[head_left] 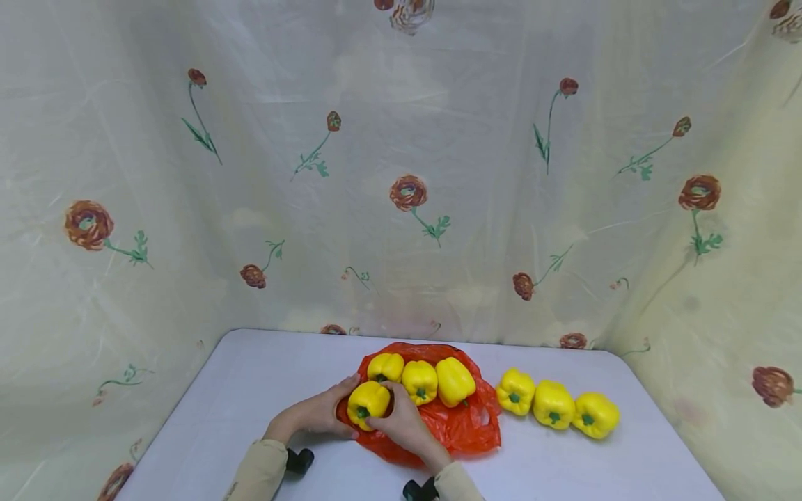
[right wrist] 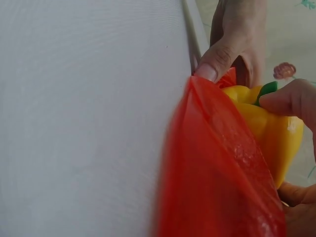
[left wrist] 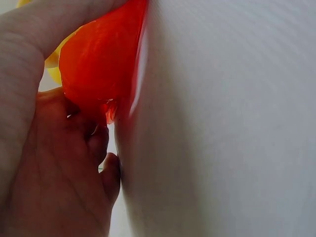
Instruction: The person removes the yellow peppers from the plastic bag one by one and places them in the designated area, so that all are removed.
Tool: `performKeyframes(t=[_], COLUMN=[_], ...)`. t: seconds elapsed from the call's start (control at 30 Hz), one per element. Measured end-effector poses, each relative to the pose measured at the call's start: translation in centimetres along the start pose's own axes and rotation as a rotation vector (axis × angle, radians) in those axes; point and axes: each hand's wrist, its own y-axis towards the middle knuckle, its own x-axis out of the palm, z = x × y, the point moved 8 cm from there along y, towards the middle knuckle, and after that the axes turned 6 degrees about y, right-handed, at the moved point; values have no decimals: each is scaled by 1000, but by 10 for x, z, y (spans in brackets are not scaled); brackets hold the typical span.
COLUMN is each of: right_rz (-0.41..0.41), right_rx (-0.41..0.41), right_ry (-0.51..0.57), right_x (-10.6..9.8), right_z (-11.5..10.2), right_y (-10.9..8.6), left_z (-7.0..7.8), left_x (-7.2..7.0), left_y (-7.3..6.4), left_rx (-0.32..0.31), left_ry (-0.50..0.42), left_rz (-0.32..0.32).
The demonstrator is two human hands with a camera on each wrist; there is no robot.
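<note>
My right hand (head_left: 409,426) grips a yellow bell pepper (head_left: 367,398) at the left end of a red plastic bag (head_left: 464,433). In the right wrist view the thumb presses beside the green stem of this pepper (right wrist: 269,131). On the other side my left hand (head_left: 321,412) holds the bag's edge, its thumb on the red film (left wrist: 101,64) in the left wrist view. Behind and right of the held pepper, three more yellow peppers (head_left: 420,383) lie on the bag, close together.
To the right of the bag, three yellow peppers (head_left: 554,405) stand in a slanting row on the white table (head_left: 557,466). A flower-printed curtain (head_left: 464,278) hangs behind the table and along both sides.
</note>
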Motion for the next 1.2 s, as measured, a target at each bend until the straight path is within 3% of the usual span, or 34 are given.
performKeyframes(t=[0.3, 0.6, 0.97, 1.2], right_rz=[4, 16, -29, -46], right_rx=[15, -45, -55, -54], right_ry=[-8, -6, 19, -17], right_x=[-7, -15, -27, -35], right_z=[-2, -7, -22, -29], right_y=[-1, -3, -10, -20], left_z=[0, -3, -5, -3], left_x=[-1, 1, 3, 1], left_y=[1, 1, 0, -1], left_rx=[-11, -28, -60, -56], left_ry=[8, 14, -20, 5], left_rz=[11, 10, 4, 15])
